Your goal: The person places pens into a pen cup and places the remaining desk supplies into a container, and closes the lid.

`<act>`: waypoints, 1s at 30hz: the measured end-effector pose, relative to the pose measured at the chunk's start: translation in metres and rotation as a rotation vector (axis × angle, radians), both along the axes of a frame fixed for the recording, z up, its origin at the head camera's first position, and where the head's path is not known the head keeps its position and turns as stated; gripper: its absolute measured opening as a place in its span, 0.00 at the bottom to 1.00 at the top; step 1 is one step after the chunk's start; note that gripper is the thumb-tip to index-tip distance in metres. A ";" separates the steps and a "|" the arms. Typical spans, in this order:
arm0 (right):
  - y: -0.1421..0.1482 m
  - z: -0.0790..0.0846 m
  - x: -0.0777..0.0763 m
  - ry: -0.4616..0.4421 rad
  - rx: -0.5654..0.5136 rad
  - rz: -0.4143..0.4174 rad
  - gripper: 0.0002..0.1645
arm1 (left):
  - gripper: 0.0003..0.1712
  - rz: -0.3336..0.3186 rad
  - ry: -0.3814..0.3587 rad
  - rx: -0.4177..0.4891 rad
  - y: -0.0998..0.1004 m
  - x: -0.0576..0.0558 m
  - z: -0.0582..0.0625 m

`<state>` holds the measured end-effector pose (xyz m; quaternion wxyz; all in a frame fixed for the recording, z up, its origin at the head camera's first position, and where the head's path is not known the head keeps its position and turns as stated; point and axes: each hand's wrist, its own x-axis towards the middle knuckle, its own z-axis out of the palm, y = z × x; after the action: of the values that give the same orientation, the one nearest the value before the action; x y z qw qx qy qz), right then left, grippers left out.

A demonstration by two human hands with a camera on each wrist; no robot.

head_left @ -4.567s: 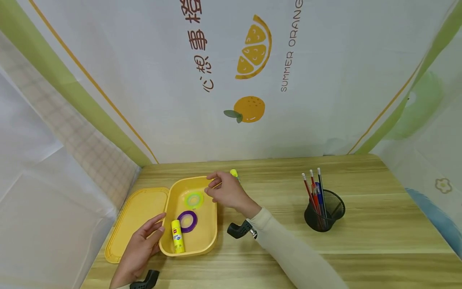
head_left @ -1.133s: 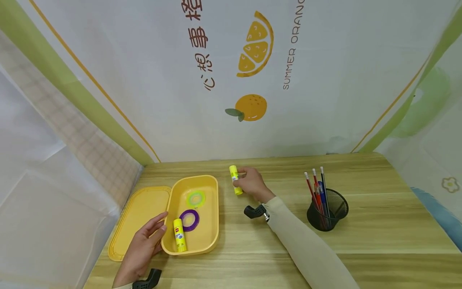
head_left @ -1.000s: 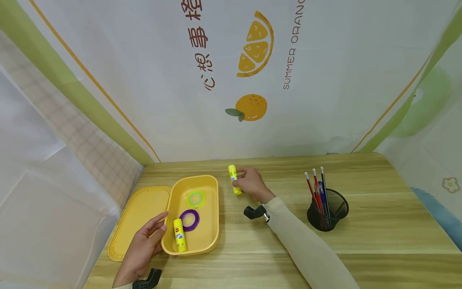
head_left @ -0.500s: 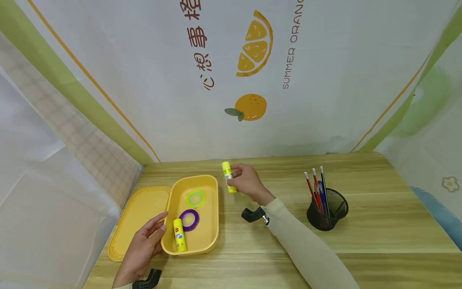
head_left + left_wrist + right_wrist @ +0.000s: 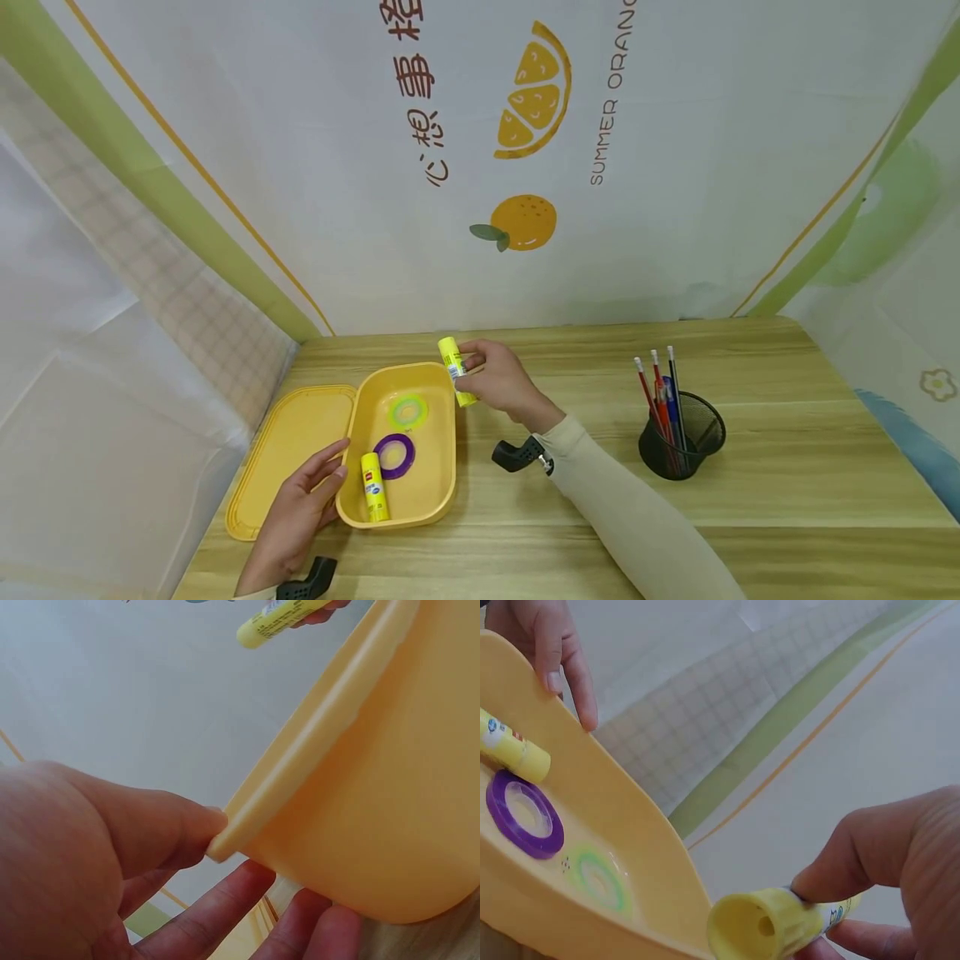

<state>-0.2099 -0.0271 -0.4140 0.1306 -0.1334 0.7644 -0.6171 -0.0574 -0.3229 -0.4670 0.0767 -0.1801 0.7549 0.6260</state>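
Observation:
My right hand (image 5: pixel 501 382) pinches a yellow glue stick (image 5: pixel 450 357) between thumb and fingers, its upper end tilted left, at the right rim of a yellow plastic box (image 5: pixel 427 492). In the right wrist view the glue stick's (image 5: pixel 754 930) hollow end faces the camera. My left hand (image 5: pixel 296 508) rests with relaxed fingers against the box's left side, thumb tip at the rim in the left wrist view. Inside the box lie a second yellow glue stick (image 5: pixel 373 487), a purple tape roll (image 5: pixel 407 467) and a bright green tape roll (image 5: pixel 393 410).
A flat yellow lid (image 5: pixel 300 425) lies on the wooden table (image 5: pixel 562 517), left of the box. To the right stands a black mesh pen holder (image 5: pixel 662 454) with several pencils and pens. A printed curtain (image 5: pixel 637 250) hangs behind the table's back edge.
My right hand has gone from above the box to the glue stick on the table, gripped it, and carried it left to the box's rim. The left hand stays at the box.

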 end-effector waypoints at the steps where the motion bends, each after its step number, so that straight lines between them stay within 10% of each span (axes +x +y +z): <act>1: -0.001 0.001 0.001 -0.001 -0.001 0.009 0.35 | 0.31 0.000 0.001 0.000 0.000 0.000 0.000; 30: -0.049 0.000 0.028 0.067 0.201 0.153 0.35 | 0.30 0.017 -0.010 -0.006 0.002 0.000 0.001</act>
<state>-0.1816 -0.0757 -0.4143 0.1647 -0.1981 0.8140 -0.5206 -0.0574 -0.3213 -0.4655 0.0748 -0.1898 0.7548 0.6234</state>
